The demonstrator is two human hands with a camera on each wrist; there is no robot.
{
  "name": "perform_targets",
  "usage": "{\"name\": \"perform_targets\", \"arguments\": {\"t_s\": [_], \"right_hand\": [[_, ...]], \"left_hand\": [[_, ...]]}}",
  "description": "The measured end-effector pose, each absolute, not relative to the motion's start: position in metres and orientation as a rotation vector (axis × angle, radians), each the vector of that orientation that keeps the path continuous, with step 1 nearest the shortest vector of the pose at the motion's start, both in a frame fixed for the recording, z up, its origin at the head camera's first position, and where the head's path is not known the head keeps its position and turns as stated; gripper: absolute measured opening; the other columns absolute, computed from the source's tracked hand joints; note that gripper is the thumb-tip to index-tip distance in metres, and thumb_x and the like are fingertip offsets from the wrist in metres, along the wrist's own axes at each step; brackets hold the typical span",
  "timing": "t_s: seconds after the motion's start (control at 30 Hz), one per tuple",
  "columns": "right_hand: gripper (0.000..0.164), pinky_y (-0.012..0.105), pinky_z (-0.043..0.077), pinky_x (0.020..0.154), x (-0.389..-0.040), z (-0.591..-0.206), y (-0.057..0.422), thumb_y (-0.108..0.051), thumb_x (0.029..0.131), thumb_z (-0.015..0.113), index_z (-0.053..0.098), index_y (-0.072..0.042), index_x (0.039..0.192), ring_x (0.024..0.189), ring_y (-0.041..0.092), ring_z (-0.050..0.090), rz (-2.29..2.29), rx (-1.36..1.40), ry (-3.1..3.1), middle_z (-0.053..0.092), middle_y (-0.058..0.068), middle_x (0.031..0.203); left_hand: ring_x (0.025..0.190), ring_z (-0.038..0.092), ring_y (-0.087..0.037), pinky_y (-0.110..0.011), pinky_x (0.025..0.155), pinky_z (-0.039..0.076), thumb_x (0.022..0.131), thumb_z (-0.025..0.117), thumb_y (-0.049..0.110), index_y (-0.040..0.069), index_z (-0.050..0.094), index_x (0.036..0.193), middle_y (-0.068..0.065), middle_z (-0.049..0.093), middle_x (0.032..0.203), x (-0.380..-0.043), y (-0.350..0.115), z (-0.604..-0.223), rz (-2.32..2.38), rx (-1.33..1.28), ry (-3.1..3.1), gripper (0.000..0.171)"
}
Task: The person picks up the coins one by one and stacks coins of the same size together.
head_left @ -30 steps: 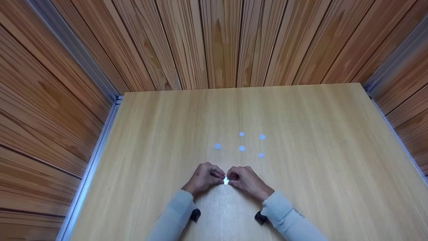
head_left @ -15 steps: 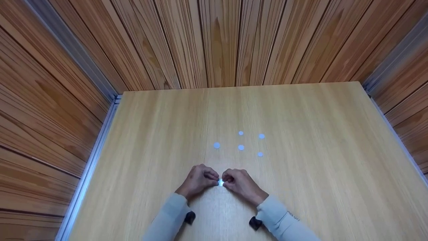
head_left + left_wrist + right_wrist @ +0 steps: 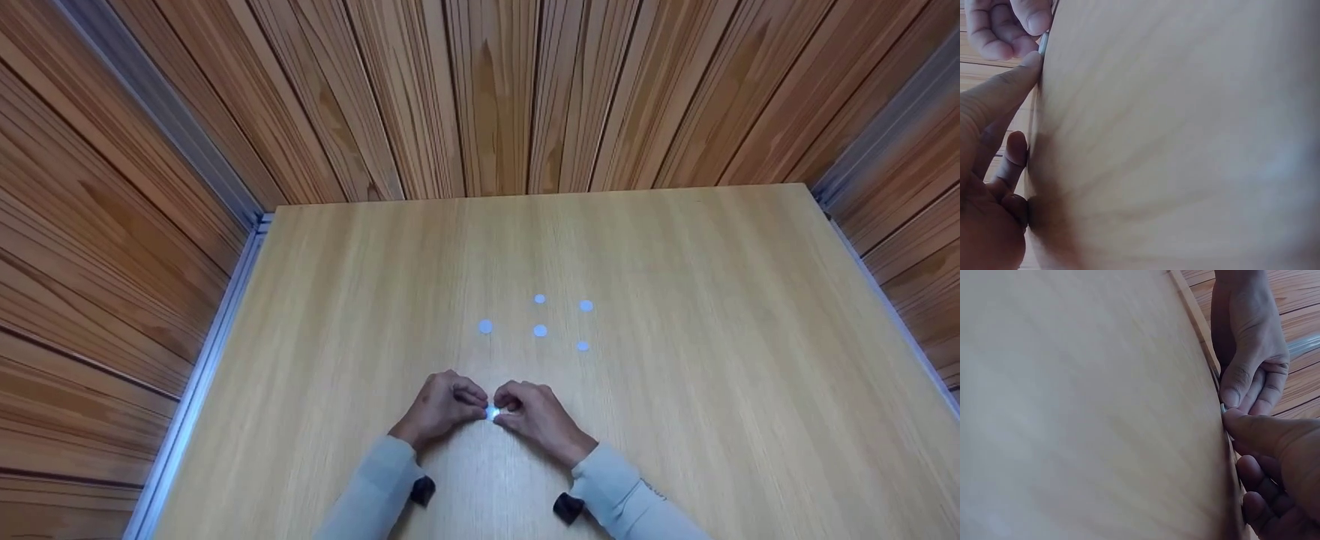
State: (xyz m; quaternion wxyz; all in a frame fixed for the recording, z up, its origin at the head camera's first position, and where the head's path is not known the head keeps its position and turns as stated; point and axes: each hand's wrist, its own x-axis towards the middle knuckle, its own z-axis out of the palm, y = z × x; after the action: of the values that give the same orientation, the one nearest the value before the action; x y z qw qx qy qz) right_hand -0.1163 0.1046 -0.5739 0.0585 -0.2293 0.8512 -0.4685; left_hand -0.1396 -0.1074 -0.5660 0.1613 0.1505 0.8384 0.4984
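Note:
Between my two hands, low over the table, is a small shiny pale piece (image 3: 492,412). Its thin edge (image 3: 1044,42) shows in the left wrist view; its full outline is covered by fingers. My left hand (image 3: 442,405) pinches it from the left with thumb and fingertips. From the right, my right hand (image 3: 538,414) holds the opposite side, thumb against the edge and fingers curled. In the right wrist view the two thumbs almost meet at the piece (image 3: 1222,407). Beyond the hands, several flat pale blue discs lie apart, among them a left one (image 3: 485,327) and a middle one (image 3: 540,331).
The wooden table (image 3: 337,300) has a metal rail (image 3: 202,375) along its left side. Wood-plank walls (image 3: 495,97) rise at the back and both sides. Black wrist cameras, such as the right one (image 3: 568,508), sit under the sleeves.
Both hands have shifted slightly left and toward the body, together with the small piece between them. The discs farther off stay where they lay on the table.

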Motion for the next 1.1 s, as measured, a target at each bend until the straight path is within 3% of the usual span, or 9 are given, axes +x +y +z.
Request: {"name": "perform_targets", "arguments": {"t_s": [0.17, 0.4, 0.7, 0.97, 1.1], "right_hand": [[0.018, 0.028, 0.05, 0.074, -0.117, -0.573, 0.105, -0.008, 0.084, 0.08, 0.07, -0.007, 0.099, 0.084, 0.015, 0.061, -1.424, -0.67, 2.579, 0.07, -0.001, 0.093], [0.017, 0.029, 0.05, 0.075, -0.118, -0.575, 0.106, -0.007, 0.085, 0.079, 0.069, -0.008, 0.099, 0.085, 0.015, 0.062, -1.43, -0.643, 2.553, 0.071, -0.001, 0.093], [0.02, 0.03, 0.051, 0.076, -0.117, -0.573, 0.105, -0.004, 0.085, 0.078, 0.069, -0.005, 0.103, 0.086, 0.016, 0.063, -1.438, -0.618, 2.524, 0.072, 0.002, 0.096], [0.022, 0.028, 0.052, 0.076, -0.117, -0.572, 0.103, -0.004, 0.086, 0.077, 0.071, -0.004, 0.107, 0.087, 0.016, 0.065, -1.435, -0.619, 2.514, 0.072, 0.003, 0.099], [0.023, 0.028, 0.052, 0.077, -0.118, -0.571, 0.104, -0.004, 0.086, 0.077, 0.071, -0.003, 0.109, 0.088, 0.017, 0.066, -1.433, -0.607, 2.496, 0.073, 0.005, 0.101]], "left_hand": [[0.081, 0.07, -0.007, -0.026, 0.086, 0.047, 0.079, 0.083, 0.004, 0.011, 0.078, 0.092, 0.006, 0.074, 0.083, -0.142, -0.108, -0.565, 1.43, 0.438, 2.363, 0.016], [0.084, 0.072, -0.013, -0.029, 0.08, 0.055, 0.081, 0.081, 0.004, 0.005, 0.077, 0.098, -0.001, 0.076, 0.088, -0.155, -0.111, -0.562, 1.544, 0.35, 2.302, 0.018], [0.096, 0.072, -0.02, -0.03, 0.084, 0.054, 0.082, 0.08, 0.001, 0.002, 0.073, 0.111, -0.009, 0.075, 0.102, -0.177, -0.106, -0.563, 1.716, 0.149, 2.307, 0.03], [0.1, 0.071, -0.024, -0.031, 0.083, 0.055, 0.081, 0.078, -0.006, -0.002, 0.072, 0.111, -0.014, 0.074, 0.104, -0.196, -0.097, -0.563, 1.901, 0.004, 2.197, 0.032], [0.099, 0.071, -0.022, -0.029, 0.085, 0.054, 0.081, 0.079, -0.003, 0.0, 0.072, 0.111, -0.012, 0.074, 0.104, -0.201, -0.095, -0.565, 1.849, 0.054, 2.321, 0.031]]}}
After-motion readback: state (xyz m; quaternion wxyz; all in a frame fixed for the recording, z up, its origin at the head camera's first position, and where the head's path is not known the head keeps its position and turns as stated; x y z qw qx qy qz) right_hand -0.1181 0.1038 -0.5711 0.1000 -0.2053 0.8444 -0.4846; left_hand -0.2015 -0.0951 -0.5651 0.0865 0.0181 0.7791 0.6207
